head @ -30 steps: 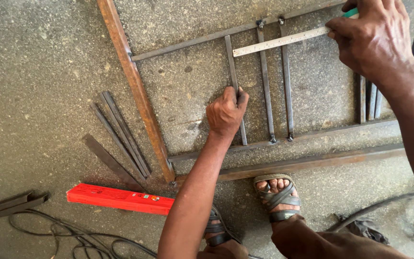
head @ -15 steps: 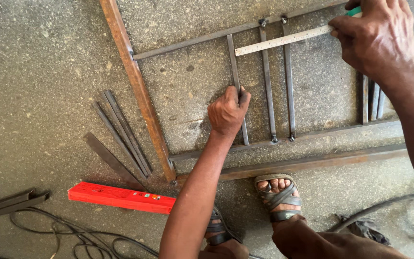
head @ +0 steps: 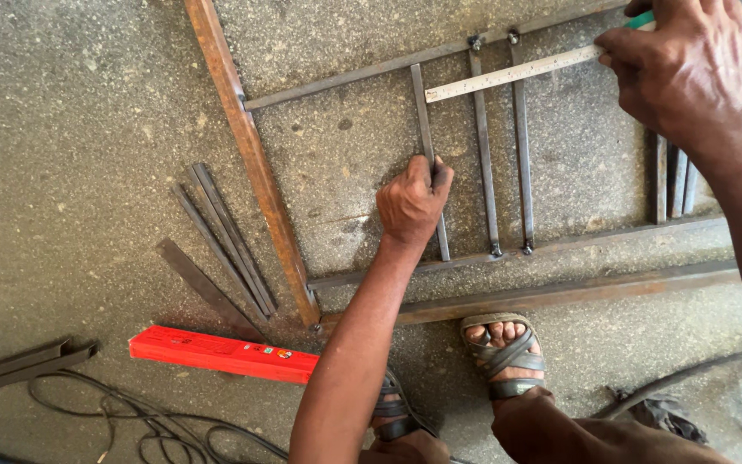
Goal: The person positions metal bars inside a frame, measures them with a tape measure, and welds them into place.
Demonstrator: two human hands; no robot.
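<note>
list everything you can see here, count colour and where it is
metal frame: one, rusty brown, flat on the concrete floor across the middle and top
upright bars: three in the middle of the frame, grey; more at the right edge partly hidden by the arm
ruler: one, pale steel, laid across the bars near the top
loose bars: a few, dark grey, on the floor left of the frame
box: one, long and red, on the floor lower left
cable: black, looped at the bottom left
metal channel: dark pieces at the far left edge
sandals: two, grey straps, on the feet at the bottom
left hand: gripping the leftmost bar
right hand: holding the ruler's end, top right
</note>
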